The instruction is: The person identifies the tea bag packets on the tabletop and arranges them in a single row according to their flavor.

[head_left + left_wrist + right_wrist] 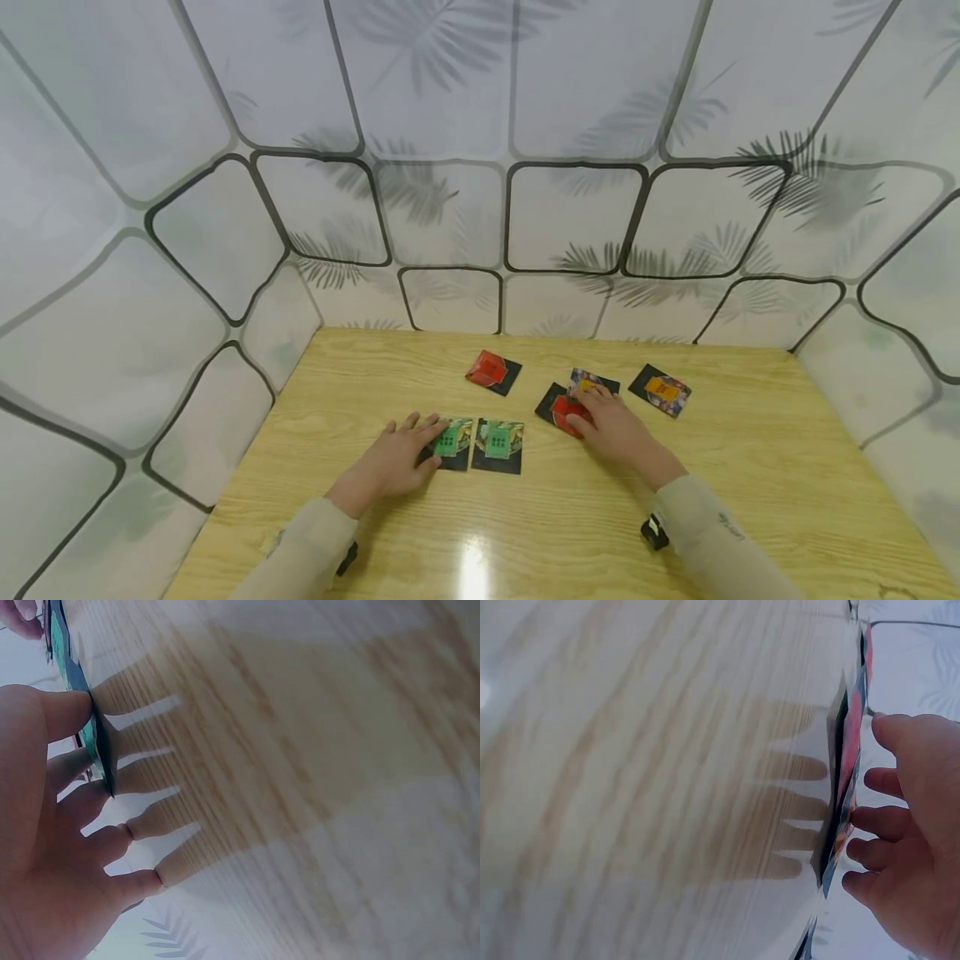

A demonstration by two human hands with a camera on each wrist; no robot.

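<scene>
My left hand lies spread at the left edge of a small flat green-and-black packet. Its thumb and forefinger touch the packet, as the left wrist view also shows. Close beside it lies a second green packet. Over on the right, my right hand reaches across a red-and-black packet and an orange-and-purple packet that overlap. In the right wrist view, the fingers are loosely extended, with one fingertip at the orange packet. My hand hides part of both packets.
Another red packet lies farther back on the wooden table. An orange-and-purple packet rests to the right of my right hand. Behind the table rises a patterned white wall, which continues along both sides.
</scene>
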